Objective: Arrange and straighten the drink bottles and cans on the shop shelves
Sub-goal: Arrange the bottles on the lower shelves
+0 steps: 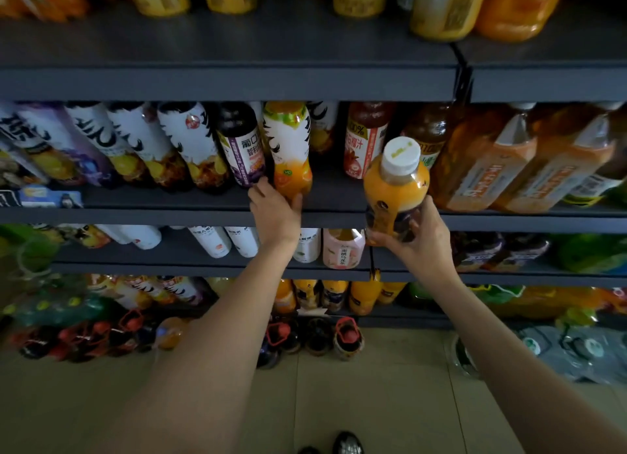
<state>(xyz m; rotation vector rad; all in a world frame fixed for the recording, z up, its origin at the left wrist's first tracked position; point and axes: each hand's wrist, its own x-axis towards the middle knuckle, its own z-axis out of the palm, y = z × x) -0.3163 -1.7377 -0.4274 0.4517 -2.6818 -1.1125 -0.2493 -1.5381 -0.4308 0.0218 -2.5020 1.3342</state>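
I have one view only, a wide-angle camera worn on the head, facing forward and down at close range onto the dark grey metal shop shelves [217,84]. The upper shelf edge fills the top; the beige tiled floor [390,385] sits at the bottom. Both bare forearms run up from the lower corners toward the middle. Edges curve and blur, so the side rows are hard to read.

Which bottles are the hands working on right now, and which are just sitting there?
Being worked on:
- orange juice bottle with white label, gripped low by the left hand
- white-capped orange bottle, held off the shelf by the right hand

Just sitting:
- purple-label bottle
- red-label juice bottle
- pink bottle one shelf down
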